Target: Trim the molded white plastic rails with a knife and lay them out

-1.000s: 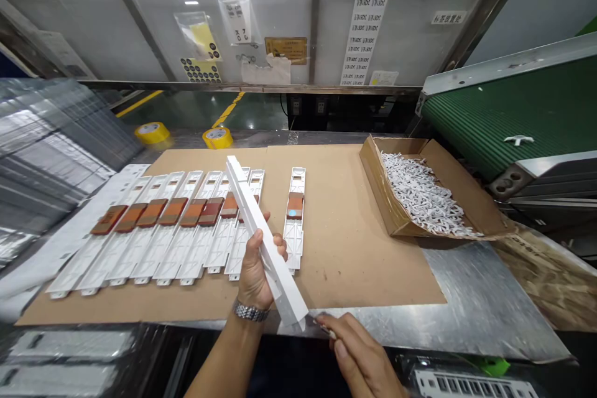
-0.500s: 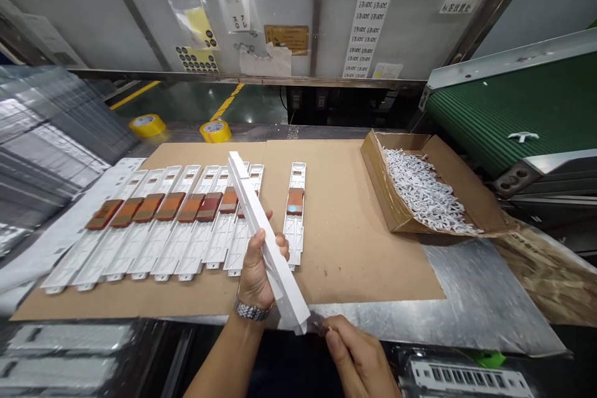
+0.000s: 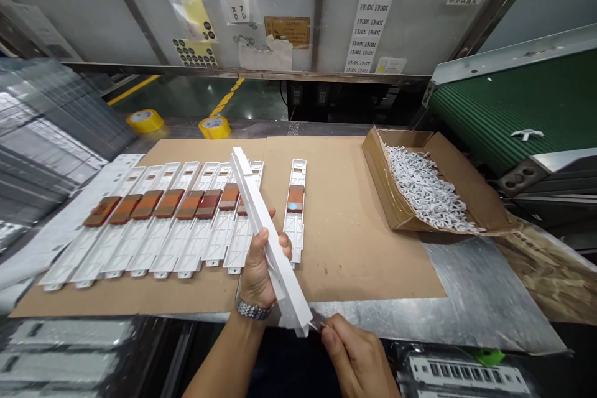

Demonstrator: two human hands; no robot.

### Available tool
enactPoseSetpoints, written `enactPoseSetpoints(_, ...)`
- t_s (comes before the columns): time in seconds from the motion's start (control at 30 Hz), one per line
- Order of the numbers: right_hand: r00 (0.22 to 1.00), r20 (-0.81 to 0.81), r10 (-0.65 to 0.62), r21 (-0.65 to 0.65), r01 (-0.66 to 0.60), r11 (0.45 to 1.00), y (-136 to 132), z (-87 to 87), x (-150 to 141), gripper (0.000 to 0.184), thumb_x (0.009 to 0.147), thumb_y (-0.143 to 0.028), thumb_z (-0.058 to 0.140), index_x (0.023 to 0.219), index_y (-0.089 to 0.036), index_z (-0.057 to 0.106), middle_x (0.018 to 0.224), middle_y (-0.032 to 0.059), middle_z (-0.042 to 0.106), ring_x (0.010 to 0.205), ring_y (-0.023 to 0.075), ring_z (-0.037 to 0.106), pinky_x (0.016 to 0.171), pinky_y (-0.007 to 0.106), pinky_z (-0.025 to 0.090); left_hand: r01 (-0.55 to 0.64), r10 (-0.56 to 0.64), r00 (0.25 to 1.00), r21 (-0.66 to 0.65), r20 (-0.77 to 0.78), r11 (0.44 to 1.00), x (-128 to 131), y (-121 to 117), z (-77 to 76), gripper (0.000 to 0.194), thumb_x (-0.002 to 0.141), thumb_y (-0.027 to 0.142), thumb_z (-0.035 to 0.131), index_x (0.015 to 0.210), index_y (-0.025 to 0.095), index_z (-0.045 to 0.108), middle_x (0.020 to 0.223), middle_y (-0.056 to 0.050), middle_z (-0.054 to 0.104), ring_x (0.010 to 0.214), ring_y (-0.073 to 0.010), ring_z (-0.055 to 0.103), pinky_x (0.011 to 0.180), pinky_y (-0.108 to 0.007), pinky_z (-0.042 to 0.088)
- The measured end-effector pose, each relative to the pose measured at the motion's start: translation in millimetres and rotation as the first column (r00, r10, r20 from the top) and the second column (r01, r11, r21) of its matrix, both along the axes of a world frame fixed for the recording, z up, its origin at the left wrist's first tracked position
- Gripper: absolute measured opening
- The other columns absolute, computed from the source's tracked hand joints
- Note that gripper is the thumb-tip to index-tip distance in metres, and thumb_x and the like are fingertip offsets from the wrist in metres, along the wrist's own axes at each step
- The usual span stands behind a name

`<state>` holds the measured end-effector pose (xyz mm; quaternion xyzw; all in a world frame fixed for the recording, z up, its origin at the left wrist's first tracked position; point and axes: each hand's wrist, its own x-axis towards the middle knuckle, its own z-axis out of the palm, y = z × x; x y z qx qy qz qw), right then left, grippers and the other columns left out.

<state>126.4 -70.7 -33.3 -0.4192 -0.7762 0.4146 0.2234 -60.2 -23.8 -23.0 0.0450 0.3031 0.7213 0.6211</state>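
Note:
My left hand [image 3: 259, 270] is closed round the middle of a long white plastic strip [image 3: 268, 233], holding it tilted above the cardboard. The strip's upper end leans left and its lower end points toward me. By that lower end my right hand [image 3: 357, 354] is closed on a small knife-like tool [image 3: 317, 322], mostly hidden in the fingers; its thin tip meets the strip's corner. Behind the left hand lies a row of several white plastic trays [image 3: 161, 236] bearing reddish-brown blocks [image 3: 147, 204]. One more white tray [image 3: 295, 239] lies apart on the right, its block marked with a blue dot.
A cardboard box [image 3: 380, 180] of small white plastic pieces [image 3: 426, 189] stands right, beside a green conveyor belt [image 3: 508, 96]. Two yellow tape rolls [image 3: 214, 127] sit at the back. Wrapped white parts [image 3: 466, 376] lie low right, with more wrapped parts [image 3: 60, 348] low left.
The tool's tip now shows more clearly at the strip's lower corner. Both hands keep nearly the same place, and the view has shifted slightly.

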Motion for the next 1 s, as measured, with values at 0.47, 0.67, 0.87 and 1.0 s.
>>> enactPoseSetpoints(0.47, 0.999, 0.012, 0.032, -0.035, -0.031, 0.999, -0.1, 1.2, 1.1, 0.034, 0.097, -0.037, 0.030, 0.067, -0.022, 0.034, 0.057, -0.0052, 0.042, 0.050, 0.0089, 0.040, 0.048, 0.022, 0.028, -0.002, 0.003, 1.000, 0.004, -0.023, 1.000, 2.6, 0.0, 1.6, 0.071, 0.067, 0.034, 0.073, 0.129, 0.026, 0.040, 0.061, 0.004, 0.054, 0.049, -0.0056, 0.048, 0.043, -0.012, 0.039)
enactPoseSetpoints(0.67, 0.998, 0.028, 0.049, -0.067, -0.047, 0.997, -0.4, -0.8, 1.5, 0.035, 0.096, -0.039, 0.030, 0.066, -0.022, 0.036, 0.057, -0.0054, 0.043, 0.049, 0.0089, 0.041, 0.048, 0.022, 0.028, -0.006, 0.006, 0.999, -0.002, -0.037, 1.000, 3.5, 0.5, 1.9, 0.070, 0.066, 0.034, 0.073, 0.128, 0.026, 0.042, 0.060, 0.004, 0.054, 0.048, -0.0055, 0.047, 0.042, -0.012, 0.039)
enactPoseSetpoints(0.87, 0.997, 0.051, 0.061, -0.066, -0.057, 0.996, 0.5, -1.2, 3.0, 0.036, 0.097, -0.040, 0.030, 0.066, -0.022, 0.036, 0.058, -0.0051, 0.044, 0.049, 0.0089, 0.042, 0.049, 0.022, 0.028, -0.017, 0.016, 0.999, -0.011, -0.043, 1.000, 4.5, 0.0, 1.5, 0.068, 0.065, 0.034, 0.074, 0.125, 0.025, 0.045, 0.059, 0.004, 0.054, 0.048, -0.0055, 0.048, 0.041, -0.012, 0.039)
enactPoseSetpoints(1.0, 0.993, 0.062, 0.105, -0.080, -0.100, 0.992, -1.7, 1.3, 1.3, 0.037, 0.097, -0.040, 0.029, 0.067, -0.021, 0.038, 0.058, -0.0049, 0.046, 0.051, 0.0088, 0.044, 0.050, 0.022, 0.028, -0.021, 0.019, 0.999, -0.027, -0.038, 0.999, 4.1, 1.5, 2.0, 0.067, 0.062, 0.033, 0.076, 0.121, 0.024, 0.048, 0.058, 0.004, 0.053, 0.047, -0.0052, 0.047, 0.040, -0.011, 0.038)
